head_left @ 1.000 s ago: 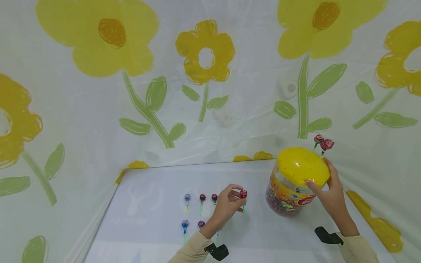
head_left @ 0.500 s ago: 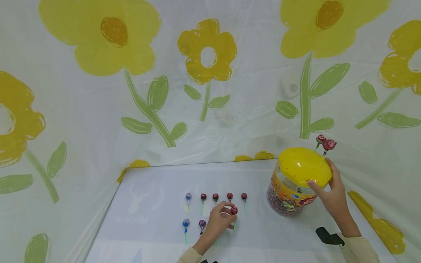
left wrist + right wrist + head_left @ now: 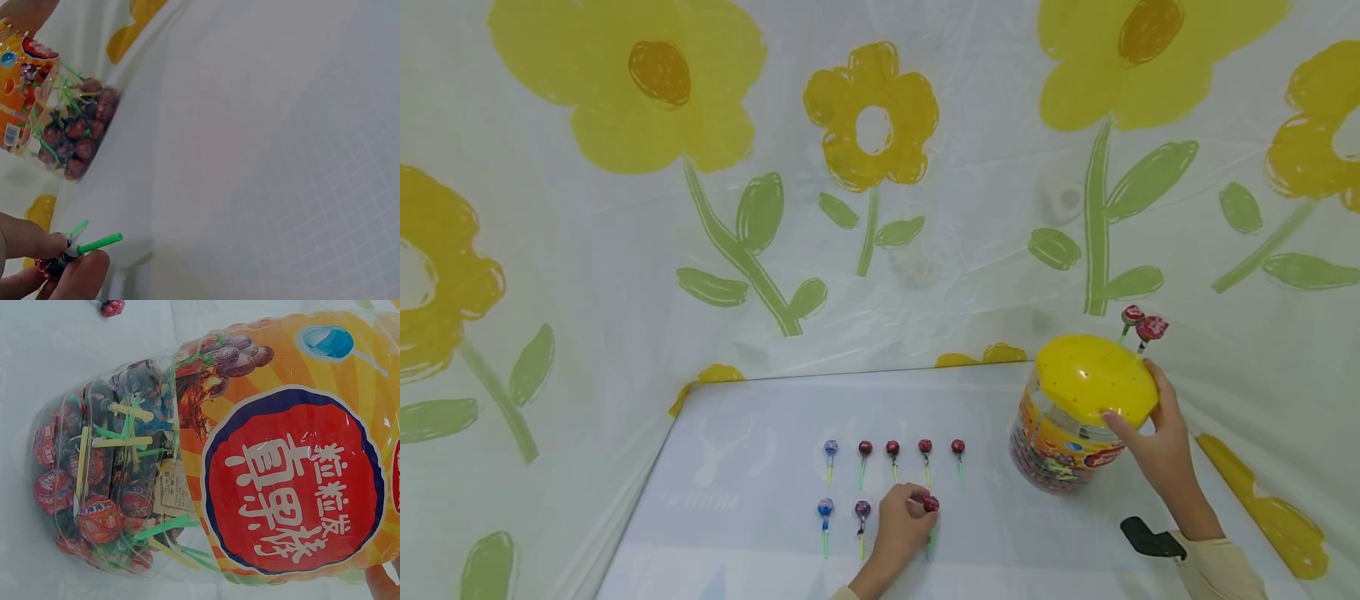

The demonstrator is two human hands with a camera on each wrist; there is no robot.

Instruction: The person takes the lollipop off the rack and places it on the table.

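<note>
In the head view my left hand (image 3: 901,525) pinches a red-wrapped lollipop (image 3: 931,503), low over the table at the right end of the front row. Its green stick (image 3: 100,243) pokes out between finger and thumb in the left wrist view. My right hand (image 3: 1161,450) grips the yellow lid (image 3: 1097,379) of a clear jar (image 3: 1060,450), thumb in front and fingers behind. Wrapped lollipops (image 3: 100,519) fill the jar's bottom. A blue lollipop (image 3: 826,508) and a purple lollipop (image 3: 862,509) lie left of my left hand, which covers part of the front row.
Behind them runs a back row of several lollipops, from a light blue one (image 3: 831,447) to a dark red one (image 3: 958,447). Two red lollipops (image 3: 1152,328) stick up behind the lid. A flower-printed curtain (image 3: 925,317) borders the white table (image 3: 715,467).
My left hand has moved down and to the left with its lollipop, uncovering the right end of the back row. My right hand stays on the lid.
</note>
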